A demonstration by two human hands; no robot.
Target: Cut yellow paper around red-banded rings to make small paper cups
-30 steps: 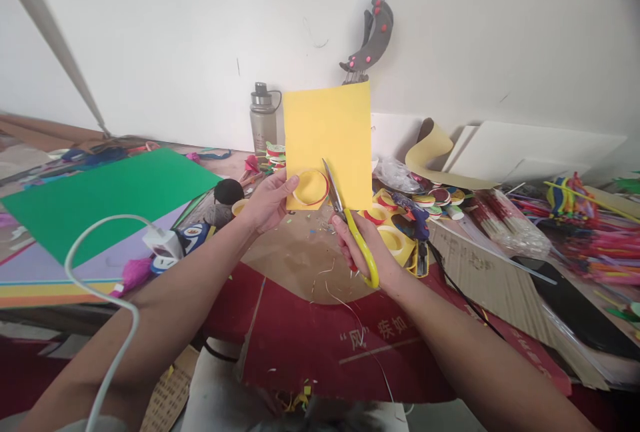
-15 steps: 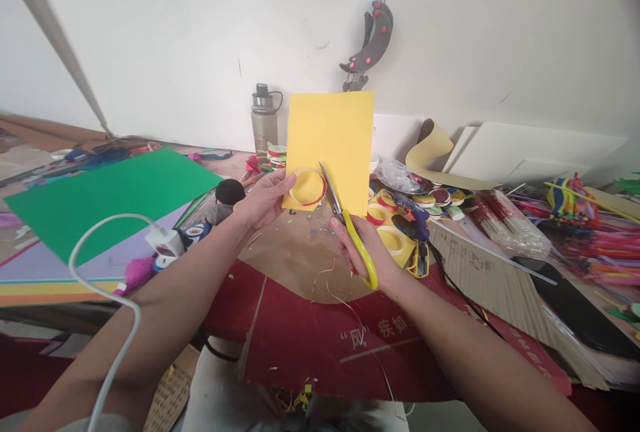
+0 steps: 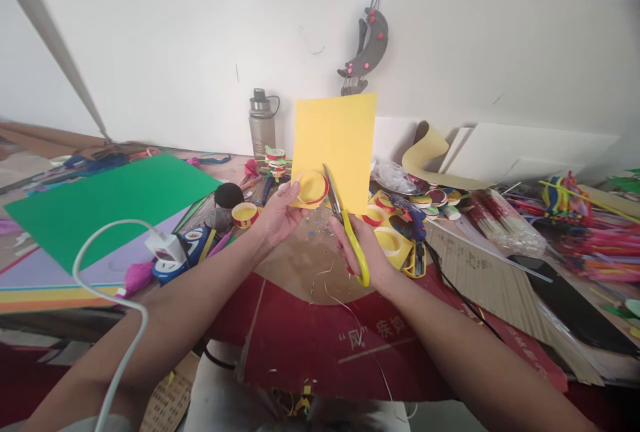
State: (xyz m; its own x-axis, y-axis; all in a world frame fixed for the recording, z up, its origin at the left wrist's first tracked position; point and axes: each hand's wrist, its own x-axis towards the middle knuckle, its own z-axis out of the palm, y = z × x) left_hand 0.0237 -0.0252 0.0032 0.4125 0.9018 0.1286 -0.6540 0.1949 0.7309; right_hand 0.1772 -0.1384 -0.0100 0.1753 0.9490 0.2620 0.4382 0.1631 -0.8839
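Observation:
Held up above the table is a yellow sheet (image 3: 340,132), with a red-and-white ring (image 3: 326,191) on its lower left part. My left hand (image 3: 284,215) grips the sheet's lower left corner, thumb beside the ring. In my right hand (image 3: 364,245) are yellow-handled scissors (image 3: 356,245), fingers wrapped round the handles. Their blades point up and left across the sheet, just right of the ring. Whether paper lies between the blades I cannot tell.
On the left lie a green sheet (image 3: 115,205) and a power strip (image 3: 183,255) with a white cable. A bottle (image 3: 263,129) stands behind. Right of my hands are more rings on yellow paper (image 3: 393,242), a glue gun (image 3: 413,215), corrugated cardboard (image 3: 495,285) and a black phone (image 3: 575,305).
My left hand has moved slightly right with the sheet and ring, uncovering a small ring-shaped cup on the table. The scissors have shifted only a little. The view has tilted slightly.

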